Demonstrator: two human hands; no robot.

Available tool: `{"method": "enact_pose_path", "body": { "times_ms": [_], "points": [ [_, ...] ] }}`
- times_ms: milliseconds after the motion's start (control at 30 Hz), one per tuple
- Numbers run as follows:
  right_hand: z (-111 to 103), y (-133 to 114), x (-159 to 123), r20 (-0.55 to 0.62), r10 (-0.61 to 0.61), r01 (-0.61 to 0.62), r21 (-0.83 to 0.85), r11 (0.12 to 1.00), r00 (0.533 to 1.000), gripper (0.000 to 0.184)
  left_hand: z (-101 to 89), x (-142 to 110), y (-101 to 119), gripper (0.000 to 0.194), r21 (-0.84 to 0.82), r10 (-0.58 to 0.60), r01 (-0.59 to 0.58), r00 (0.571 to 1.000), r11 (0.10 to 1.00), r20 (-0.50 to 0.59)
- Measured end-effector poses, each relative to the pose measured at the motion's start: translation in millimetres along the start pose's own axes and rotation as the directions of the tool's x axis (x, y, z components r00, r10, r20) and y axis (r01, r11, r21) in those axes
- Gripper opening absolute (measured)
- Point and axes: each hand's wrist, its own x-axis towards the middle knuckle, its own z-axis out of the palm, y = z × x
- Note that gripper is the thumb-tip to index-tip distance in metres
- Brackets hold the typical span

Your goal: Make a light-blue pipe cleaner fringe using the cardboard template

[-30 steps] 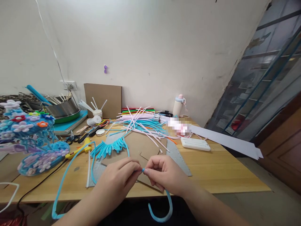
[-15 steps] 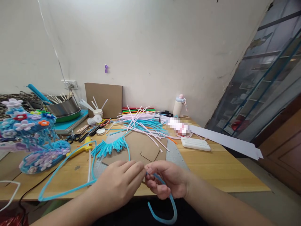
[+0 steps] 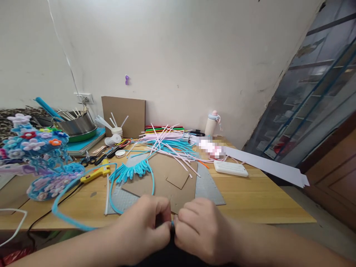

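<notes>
My left hand (image 3: 147,228) and my right hand (image 3: 198,230) meet at the table's front edge, fingers closed. Both pinch a blue pipe cleaner (image 3: 66,220); only a small bit of it shows between the fingertips. A long blue stretch curves out to the left, passing behind my left forearm. Beyond my left hand lies a row of blue pipe-cleaner loops (image 3: 130,171), with a strand curving from it toward the hands. Beneath that row are a cardboard sheet (image 3: 158,181) and a grey mat (image 3: 210,189).
Pink and blue pipe cleaners (image 3: 172,144) are heaped at the back. On the left sit a yellow glue gun (image 3: 96,174), scissors (image 3: 88,159) and a flowered blue craft piece (image 3: 33,144). A white power strip (image 3: 230,168) and a bottle (image 3: 211,124) stand right.
My right hand has turned from palm-up to knuckles-up, and both hands sit slightly lower. The free pipe-cleaner end that hung below my right hand is out of sight. The left loop has shifted.
</notes>
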Motion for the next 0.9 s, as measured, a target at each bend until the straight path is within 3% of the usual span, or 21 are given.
{"method": "enact_pose_path", "body": {
  "times_ms": [33,67,100,133,167,200,233,267,300,333,367,467,600,667,700,733,767,800,833,867,900],
  "points": [
    [-3,-1,-1,0.004,-0.111,0.111,-0.070,0.991,0.994,0.017,-0.9,0,2,0.006,-0.167,-0.092,0.115,0.986,0.979,0.141],
    [-6,-3,-1,0.014,-0.128,0.128,-0.072,0.989,0.992,0.017,-1.9,0,3,0.006,-0.275,-0.133,0.200,0.961,0.940,0.244],
    [-9,-5,-1,0.030,-0.047,0.047,-0.008,0.999,0.998,0.016,-2.9,0,4,0.006,-0.322,-0.138,0.229,0.950,0.919,0.281],
    [-11,-6,0,0.081,0.112,-0.121,0.122,0.985,0.990,0.014,-3.5,-2,4,0.005,-0.310,-0.123,0.197,0.962,0.930,0.244],
    [-12,-8,1,0.196,0.301,-0.348,0.292,0.891,0.933,0.011,-3.6,-3,4,0.005,-0.244,-0.085,0.120,0.985,0.962,0.152],
    [-13,-9,3,0.372,0.449,-0.581,0.445,0.682,0.812,0.008,-3.3,-5,4,0.005,-0.127,-0.020,0.025,0.999,0.992,0.041],
    [-13,-9,4,0.568,0.499,-0.754,0.531,0.387,0.655,0.008,-2.6,-6,3,0.006,0.016,0.067,-0.066,0.996,0.998,-0.056],
    [-13,-9,5,0.731,0.449,-0.838,0.539,0.082,0.514,0.008,-1.5,-8,2,0.007,0.160,0.169,-0.149,0.978,0.976,-0.122],
    [-12,-7,5,0.838,0.349,-0.849,0.498,-0.175,0.420,0.009,-0.4,-9,1,0.009,0.289,0.267,-0.215,0.952,0.933,-0.153],
    [-11,-5,5,0.892,0.253,-0.819,0.447,-0.360,0.376,0.009,0.8,-10,1,0.010,0.398,0.356,-0.268,0.920,0.878,-0.167],
    [-10,-3,4,0.912,0.189,-0.775,0.410,-0.481,0.365,0.009,1.7,-10,0,0.011,0.486,0.435,-0.308,0.884,0.818,-0.171],
    [-7,2,3,0.912,0.133,-0.692,0.384,-0.612,0.388,0.008,3.4,-9,-3,0.014,0.640,0.596,-0.384,0.789,0.666,-0.147],
    [-2,-1,6,0.894,0.216,-0.737,0.446,-0.508,0.393,0.009,5.4,-8,-5,0.014,0.705,0.689,-0.420,0.712,0.571,-0.134],
    [0,-5,7,0.858,0.345,-0.820,0.485,-0.303,0.380,0.007,7.2,-9,-3,0.014,0.677,0.667,-0.416,0.730,0.607,-0.150],
    [1,-7,6,0.793,0.441,-0.853,0.511,-0.108,0.420,0.005,8.0,-9,-2,0.013,0.620,0.606,-0.396,0.778,0.677,-0.165],
    [0,-9,5,0.682,0.518,-0.841,0.518,0.156,0.516,0.005,8.5,-10,0,0.011,0.521,0.503,-0.353,0.846,0.777,-0.178],
    [-1,-11,3,0.539,0.531,-0.757,0.474,0.451,0.654,0.006,8.7,-9,1,0.009,0.371,0.355,-0.275,0.920,0.887,-0.166],
    [-2,-12,1,0.397,0.455,-0.593,0.373,0.714,0.797,0.009,8.5,-8,3,0.007,0.181,0.176,-0.154,0.978,0.971,-0.109],
    [-4,-13,-2,0.291,0.312,-0.385,0.240,0.891,0.904,0.011,8.0,-7,3,0.005,-0.035,0.011,-0.011,1.000,0.999,0.005],
    [-6,-13,-4,0.237,0.156,-0.187,0.114,0.976,0.959,0.013,7.2,-5,3,0.003,-0.241,-0.105,0.141,0.982,0.960,0.157],
    [-8,-13,-7,0.228,0.031,-0.038,0.026,0.999,0.973,0.014,6.2,-3,3,0.001,-0.407,-0.154,0.280,0.936,0.869,0.317]
  ]
}}
